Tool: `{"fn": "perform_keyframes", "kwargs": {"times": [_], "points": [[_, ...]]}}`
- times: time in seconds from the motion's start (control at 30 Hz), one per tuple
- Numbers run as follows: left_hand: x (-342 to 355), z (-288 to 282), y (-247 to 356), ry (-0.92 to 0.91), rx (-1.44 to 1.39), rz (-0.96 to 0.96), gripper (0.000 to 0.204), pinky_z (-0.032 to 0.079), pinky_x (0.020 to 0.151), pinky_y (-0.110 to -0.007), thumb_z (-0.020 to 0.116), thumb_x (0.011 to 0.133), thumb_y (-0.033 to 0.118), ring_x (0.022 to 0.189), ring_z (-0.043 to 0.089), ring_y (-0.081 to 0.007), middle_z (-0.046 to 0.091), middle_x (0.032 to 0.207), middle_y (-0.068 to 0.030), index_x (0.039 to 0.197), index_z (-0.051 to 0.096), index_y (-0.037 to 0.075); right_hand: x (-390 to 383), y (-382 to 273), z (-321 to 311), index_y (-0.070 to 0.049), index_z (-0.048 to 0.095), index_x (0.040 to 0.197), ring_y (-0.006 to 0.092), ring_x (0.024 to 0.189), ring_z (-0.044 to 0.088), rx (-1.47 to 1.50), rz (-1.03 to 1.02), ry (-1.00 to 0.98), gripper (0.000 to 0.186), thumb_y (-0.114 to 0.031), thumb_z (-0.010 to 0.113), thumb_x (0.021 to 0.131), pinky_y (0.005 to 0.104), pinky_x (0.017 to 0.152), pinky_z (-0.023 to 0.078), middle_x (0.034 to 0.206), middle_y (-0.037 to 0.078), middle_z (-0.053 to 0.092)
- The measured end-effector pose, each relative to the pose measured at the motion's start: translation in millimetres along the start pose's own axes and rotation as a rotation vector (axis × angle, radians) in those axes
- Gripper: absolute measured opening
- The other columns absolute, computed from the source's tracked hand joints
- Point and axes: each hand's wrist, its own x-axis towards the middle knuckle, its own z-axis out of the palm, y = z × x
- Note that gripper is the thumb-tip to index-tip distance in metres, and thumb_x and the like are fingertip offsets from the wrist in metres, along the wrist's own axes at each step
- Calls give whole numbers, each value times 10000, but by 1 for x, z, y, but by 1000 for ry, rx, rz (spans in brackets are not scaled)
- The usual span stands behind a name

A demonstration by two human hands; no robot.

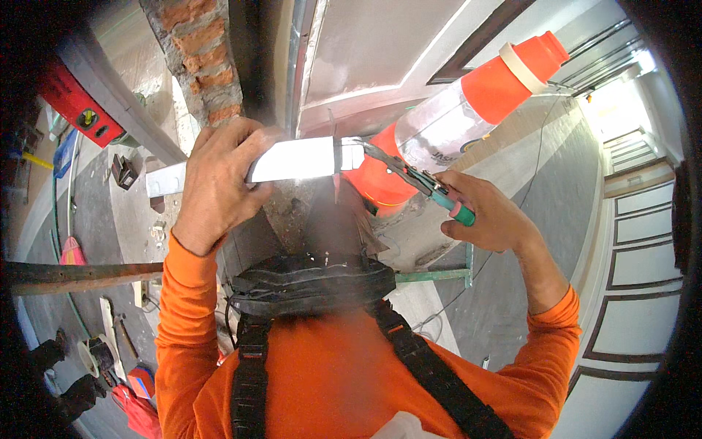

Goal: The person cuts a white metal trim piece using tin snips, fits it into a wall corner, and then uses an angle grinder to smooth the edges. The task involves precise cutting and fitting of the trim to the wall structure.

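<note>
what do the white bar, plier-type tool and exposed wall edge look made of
White bar: coated metal or plastic, going by its smooth, bright sheen.
Plier-type tool: probably metal, given its dull grey head; green-and-red handles look plastic-covered.
Exposed wall edge: rough brick and mortar, orange blocks between grey joints.

- Brick column (201, 58), raw and rough-edged, upper left.
- Pale wall (373, 66) right of it, dark trim (477, 42).
- Floor (475, 329): grey and beige bands.
- White panelling (645, 265), dark-framed, far right.
- Bright light (614, 110), upper right.
</note>
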Motion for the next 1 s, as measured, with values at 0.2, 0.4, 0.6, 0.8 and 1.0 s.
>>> {"fn": "perform_keyframes", "kwargs": {"times": [0.2, 0.4, 0.6, 0.8, 1.0], "points": [[-3, -1, -3, -5, -29, -10, 572, 450, 874, -408, 746, 603, 24, 1024, 626, -322, 664, 1085, -81, 1156, 639, 123, 2, -4, 6, 2, 528, 1290, 283, 832, 576, 74, 18, 7, 616, -89, 738, 718, 366, 839, 475, 916, 132, 592], [2, 5, -10, 95, -133, 51, 510, 495, 846, -398, 740, 596, 25, 965, 641, -309, 678, 1021, -70, 1086, 665, 143, 2, 6, 18, -6, 576, 1215, 176, 766, 560, 200, -60, 8, 523, -60, 730, 717, 333, 761, 478, 851, 61, 583], [-10, 28, -25, 121, -412, 17, 582, 505, 908, -385, 761, 551, 35, 1001, 651, -321, 673, 1045, -101, 1117, 635, 96, 8, 6, 38, -25, 595, 1177, 175, 759, 597, 447, -125, -79, 461, -123, 735, 749, 321, 697, 485, 856, 62, 614], [-29, 73, -22, 251, -837, -126, 656, 470, 925, -358, 813, 580, 70, 1014, 632, -301, 628, 1088, -137, 1192, 578, 51, 30, -5, 61, -22, 601, 1163, 108, 777, 567, 988, -208, -390, 406, -167, 743, 811, 268, 675, 464, 886, -6, 605], [-16, 52, -27, 74, -406, -48, 516, 509, 872, -409, 732, 729, 129, 1024, 644, -345, 648, 1105, -135, 1221, 584, 82, 38, 24, 59, -30, 578, 1190, 171, 814, 600, 483, -251, -158, 425, -153, 732, 813, 321, 749, 480, 889, 56, 624]]}}
